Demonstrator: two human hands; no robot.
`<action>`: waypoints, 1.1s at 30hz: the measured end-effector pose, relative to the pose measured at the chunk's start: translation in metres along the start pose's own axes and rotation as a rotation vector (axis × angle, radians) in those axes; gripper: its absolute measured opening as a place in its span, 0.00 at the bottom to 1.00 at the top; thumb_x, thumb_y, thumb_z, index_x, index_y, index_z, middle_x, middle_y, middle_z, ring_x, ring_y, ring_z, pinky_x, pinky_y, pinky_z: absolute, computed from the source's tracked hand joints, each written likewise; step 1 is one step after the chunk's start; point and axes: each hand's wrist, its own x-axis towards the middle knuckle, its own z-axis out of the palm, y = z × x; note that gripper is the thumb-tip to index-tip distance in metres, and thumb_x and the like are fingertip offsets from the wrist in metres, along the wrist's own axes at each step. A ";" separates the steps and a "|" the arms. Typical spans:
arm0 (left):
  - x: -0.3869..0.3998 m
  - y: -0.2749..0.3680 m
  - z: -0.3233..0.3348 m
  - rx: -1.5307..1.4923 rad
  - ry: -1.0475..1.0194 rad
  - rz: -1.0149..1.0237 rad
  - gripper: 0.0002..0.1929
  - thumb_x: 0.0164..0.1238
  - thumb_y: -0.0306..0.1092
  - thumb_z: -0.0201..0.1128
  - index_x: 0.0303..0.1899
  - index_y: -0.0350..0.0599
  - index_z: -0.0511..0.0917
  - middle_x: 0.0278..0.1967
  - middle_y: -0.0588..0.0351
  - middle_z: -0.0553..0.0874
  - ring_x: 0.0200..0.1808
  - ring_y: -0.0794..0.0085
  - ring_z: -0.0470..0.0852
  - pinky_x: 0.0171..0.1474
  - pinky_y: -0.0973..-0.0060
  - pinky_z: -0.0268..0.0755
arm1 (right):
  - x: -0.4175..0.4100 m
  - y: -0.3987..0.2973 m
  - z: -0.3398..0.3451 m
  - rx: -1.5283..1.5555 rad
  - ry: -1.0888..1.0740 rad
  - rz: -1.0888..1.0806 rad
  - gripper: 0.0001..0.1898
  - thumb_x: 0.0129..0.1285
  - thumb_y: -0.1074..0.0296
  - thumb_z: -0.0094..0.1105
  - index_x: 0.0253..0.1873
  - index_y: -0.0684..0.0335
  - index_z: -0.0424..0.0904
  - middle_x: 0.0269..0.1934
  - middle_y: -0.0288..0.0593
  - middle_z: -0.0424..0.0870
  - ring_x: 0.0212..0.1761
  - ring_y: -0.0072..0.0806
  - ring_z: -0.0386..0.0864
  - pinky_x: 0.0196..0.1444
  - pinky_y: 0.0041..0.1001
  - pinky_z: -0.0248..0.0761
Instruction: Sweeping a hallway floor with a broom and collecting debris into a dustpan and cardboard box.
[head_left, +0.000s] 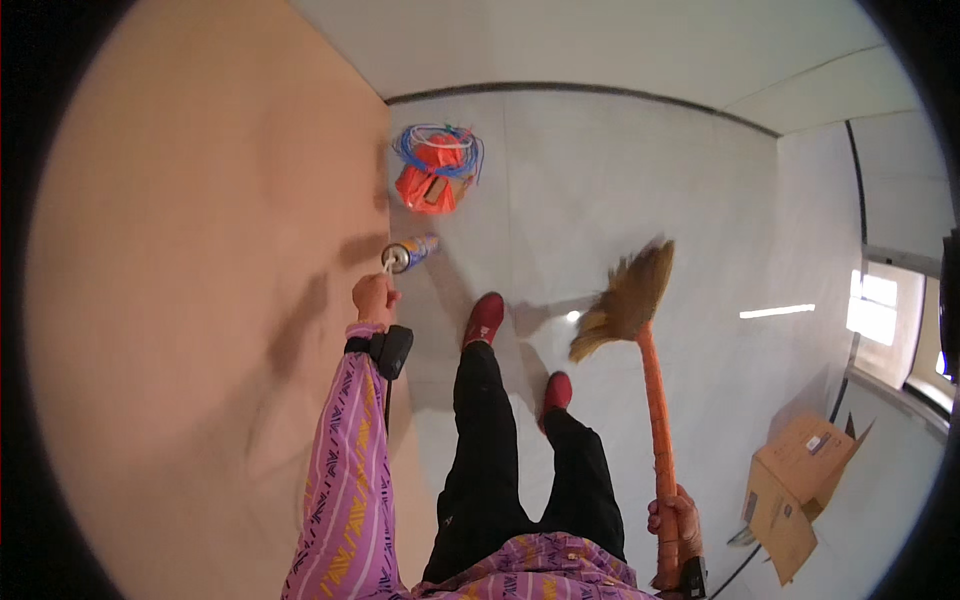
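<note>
My left hand is closed on a whitish cord or strap at the end of a printed spray can, which hangs beside the orange-tan wall. In my right hand is the orange-wrapped handle of a broom. The broom's brown bristle head points away from me, to the right of my red shoes. Beyond the can, a red plastic bag lies in the corner with a coil of blue and white cable on top.
An orange-tan wall rises close on my left, and a pale wall stands ahead behind a dark floor edge. At the lower right lies an open cardboard box. A bright doorway or opening is at the far right.
</note>
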 end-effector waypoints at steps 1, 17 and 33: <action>-0.006 0.006 0.009 0.025 0.002 -0.014 0.07 0.55 0.30 0.50 0.21 0.41 0.69 0.14 0.56 0.73 0.11 0.71 0.74 0.10 0.78 0.58 | -0.010 0.006 0.009 -0.021 0.042 0.013 0.23 0.52 0.68 0.49 0.56 0.60 0.62 0.23 0.45 0.72 0.16 0.28 0.70 0.17 0.25 0.66; 0.026 -0.104 -0.049 0.889 -0.412 0.553 0.30 0.51 0.34 0.63 0.57 0.43 0.61 0.53 0.50 0.67 0.48 0.59 0.71 0.43 0.66 0.74 | -0.035 0.038 0.001 -0.293 0.104 -0.086 0.27 0.47 0.72 0.60 0.55 0.65 0.64 0.34 0.43 0.72 0.28 0.27 0.73 0.27 0.23 0.70; -0.482 -0.197 0.159 0.999 -0.735 0.228 0.11 0.57 0.29 0.54 0.42 0.38 0.74 0.24 0.58 0.76 0.16 0.78 0.71 0.15 0.80 0.63 | -0.074 0.157 -0.484 0.474 0.148 -0.210 0.19 0.50 0.68 0.60 0.46 0.67 0.69 0.26 0.39 0.74 0.19 0.23 0.71 0.22 0.23 0.69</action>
